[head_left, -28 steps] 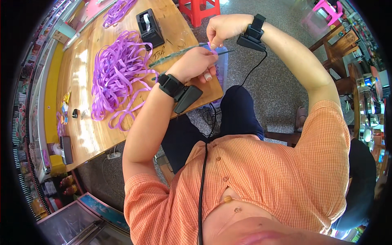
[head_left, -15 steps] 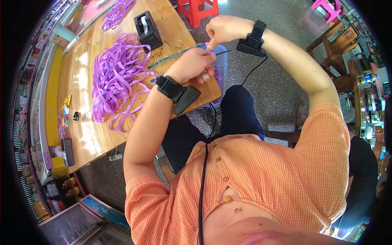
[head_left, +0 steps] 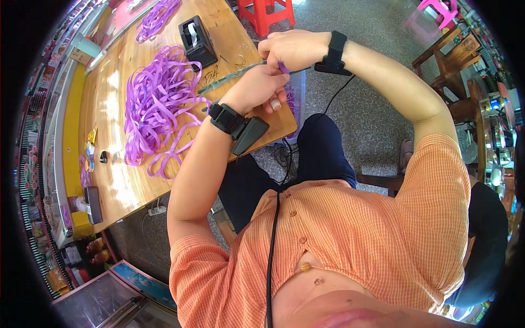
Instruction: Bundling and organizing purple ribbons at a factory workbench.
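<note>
Over the table's right corner, my left hand (head_left: pixel 258 87) is closed, its fingers curled round a thin dark-green strip and a piece of purple ribbon. The dark-green strip (head_left: pixel 225 81) runs from this hand down-left across the tabletop; it looks twisted or wrapped. My right hand (head_left: pixel 298 49) is closed just above, its bent fingers at the short purple ribbon end (head_left: pixel 283 67) showing between both hands. What exactly the fingertips grip is partly hidden. Left of my hands lies a large loose heap of purple ribbon (head_left: pixel 158 104), with a tail trailing toward my left wrist.
A black tape dispenser (head_left: pixel 198 45) stands behind the heap on the wooden table (head_left: pixel 117 186). Another ribbon bundle (head_left: pixel 157 21) lies farther back. A clear plastic bin (head_left: pixel 298 101) holding purple pieces sits beside the table corner. Beyond are a red stool (head_left: pixel 266 15) and a wooden chair (head_left: pixel 437 71).
My right hand has shifted slightly left and turned, drawing closer over my left hand. The dark strip tip past my fingers is now mostly covered. My left hand stays nearly still.
</note>
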A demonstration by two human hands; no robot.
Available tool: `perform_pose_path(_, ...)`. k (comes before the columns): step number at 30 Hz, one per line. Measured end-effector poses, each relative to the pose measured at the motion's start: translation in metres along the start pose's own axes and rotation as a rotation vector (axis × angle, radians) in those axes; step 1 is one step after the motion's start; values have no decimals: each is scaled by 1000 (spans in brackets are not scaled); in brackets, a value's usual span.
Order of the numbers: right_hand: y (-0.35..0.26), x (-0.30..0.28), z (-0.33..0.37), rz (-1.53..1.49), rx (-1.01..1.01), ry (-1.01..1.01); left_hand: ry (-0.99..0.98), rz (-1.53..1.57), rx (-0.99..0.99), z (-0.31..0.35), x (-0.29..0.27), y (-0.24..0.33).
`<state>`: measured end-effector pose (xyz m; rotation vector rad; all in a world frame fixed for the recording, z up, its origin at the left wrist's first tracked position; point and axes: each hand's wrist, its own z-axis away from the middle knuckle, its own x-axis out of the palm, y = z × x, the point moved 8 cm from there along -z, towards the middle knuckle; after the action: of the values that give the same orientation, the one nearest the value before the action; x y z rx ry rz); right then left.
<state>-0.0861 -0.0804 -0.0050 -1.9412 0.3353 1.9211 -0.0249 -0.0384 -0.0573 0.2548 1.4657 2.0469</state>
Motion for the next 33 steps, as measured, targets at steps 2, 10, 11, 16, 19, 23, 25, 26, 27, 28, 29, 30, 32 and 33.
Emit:
perform_pose_path(2, 0, 1, -1, 43, 15, -7, -7, 2, 4, 0, 1, 0)
perform_pose_path(10, 83, 23, 57, -891, 254, 265, -31, -46, -4, -2, -1, 1)
perform_pose_path(11, 90, 35, 73, -888, 262, 270, -40, -42, 2, -4, 2, 4)
perform_pose_path(16, 84, 112, 84, -1756, 447, 301, -23, -35, -13, -3, -1, 1)
perform_pose_path(19, 50, 119, 61, -2076, 345, 288, -26, -27, -15, -2, -2, -1)
perform_pose_path(23, 56, 138, 49, -2157, 231, 331, -33, -10, -16, -3, 1, 1)
perform_pose_path(25, 63, 151, 47, -2161, 260, 347, -34, -4, -11, -2, 1, 3)
perform_pose_path(26, 65, 155, 47, -2167, 295, 358, -33, -3, -15, -2, 1, 2)
perform_pose_path(27, 64, 159, 44, -2166, 295, 358, -32, -2, -18, -1, 2, 2)
perform_pose_path(28, 61, 164, 39, -2158, 297, 318, -32, -2, -17, -1, 2, 3)
perform_pose_path(29, 57, 166, 33, -2151, 299, 279, -35, 5, -23, 0, 2, 4)
perform_pose_path(30, 56, 166, 30, -2152, 300, 280, -39, 11, -29, 1, 2, 4)
perform_pose_path(32, 44, 155, 21, -2215, 165, 226, -43, 5, -32, -1, 2, 3)
perform_pose_path(33, 42, 150, 20, -2215, 164, 225, -46, 0, -34, -1, 2, 2)
